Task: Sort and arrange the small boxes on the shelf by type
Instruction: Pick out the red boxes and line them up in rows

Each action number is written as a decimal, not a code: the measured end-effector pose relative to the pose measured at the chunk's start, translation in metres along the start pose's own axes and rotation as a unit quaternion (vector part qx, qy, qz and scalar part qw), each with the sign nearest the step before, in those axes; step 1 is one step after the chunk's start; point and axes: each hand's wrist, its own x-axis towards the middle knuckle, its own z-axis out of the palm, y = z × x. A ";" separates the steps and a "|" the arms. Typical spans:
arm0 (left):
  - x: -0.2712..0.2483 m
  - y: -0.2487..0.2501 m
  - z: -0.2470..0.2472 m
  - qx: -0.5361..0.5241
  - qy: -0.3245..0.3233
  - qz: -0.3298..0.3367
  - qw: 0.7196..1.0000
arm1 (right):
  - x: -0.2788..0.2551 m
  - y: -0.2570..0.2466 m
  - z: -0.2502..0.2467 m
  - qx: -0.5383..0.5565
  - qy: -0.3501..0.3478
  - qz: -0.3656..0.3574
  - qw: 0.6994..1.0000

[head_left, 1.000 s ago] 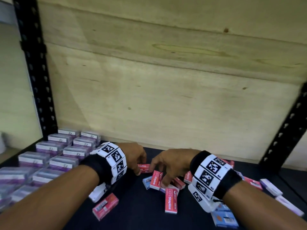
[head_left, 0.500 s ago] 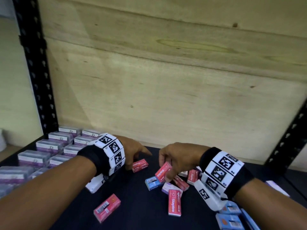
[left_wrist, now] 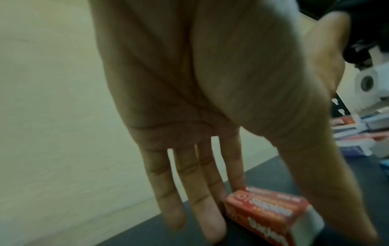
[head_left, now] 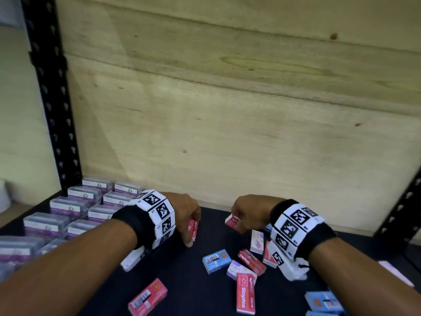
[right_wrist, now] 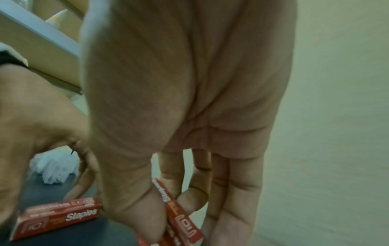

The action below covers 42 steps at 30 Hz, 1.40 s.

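Small staple boxes lie on the black shelf. My left hand pinches a red staples box between thumb and fingers, standing it on its edge on the shelf; the left wrist view shows this box below the straight fingers. To its right, my right hand grips another red staples box just above the shelf, near the plywood back wall. In the right wrist view the thumb and fingers clamp that box, with the left hand's box beside it.
Rows of purple boxes fill the shelf's left side. Loose boxes lie in front of my right hand: blue, red, a pale purple one, another red one. A red box lies near the front edge. Black uprights stand at both sides.
My right hand has picked a red box out of the pile and carried it left and back. My left hand has taken hold of the red box that lay beside it.
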 end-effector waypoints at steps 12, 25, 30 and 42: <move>0.008 -0.009 -0.010 0.036 -0.038 0.046 0.998 | 0.025 -0.004 0.004 0.033 0.023 -0.003 0.999; 0.010 -0.019 -0.008 -0.008 -0.015 0.005 1.000 | 0.027 -0.003 -0.005 0.044 -0.020 0.023 0.999; 0.016 -0.023 -0.006 0.023 0.042 -0.034 0.998 | 0.028 -0.007 -0.005 0.058 0.010 0.021 0.998; 0.034 -0.030 -0.008 0.048 0.056 -0.076 0.994 | 0.058 -0.020 -0.002 -0.041 0.025 0.021 0.999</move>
